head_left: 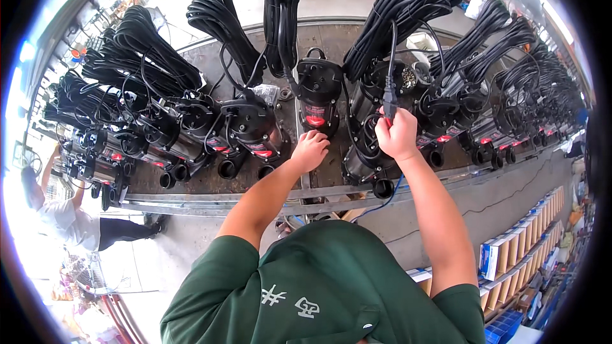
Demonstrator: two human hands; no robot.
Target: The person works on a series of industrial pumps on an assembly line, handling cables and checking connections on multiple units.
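Note:
In the middle of the metal workbench (217, 199) stands a submersible pump (320, 83) with a black top, a handle and a red label. My left hand (311, 151) has its fingers curled against the lower end of this pump; the fingertips are partly hidden. To the right, my right hand (399, 134) is closed around a black power plug (389, 94), whose cord runs up to a coiled black cable (395, 6). Just below and left of that hand is another pump (366, 137). A pump with a steel body (252, 124) stands left of my left hand.
Rows of similar pumps with bundled cables (143, 41) line the bench on both sides. A cup of small metal parts (408, 79) sits behind my right hand. Boxes with blue edges (510, 251) stand at the lower right. Another person (70, 220) works at the far left.

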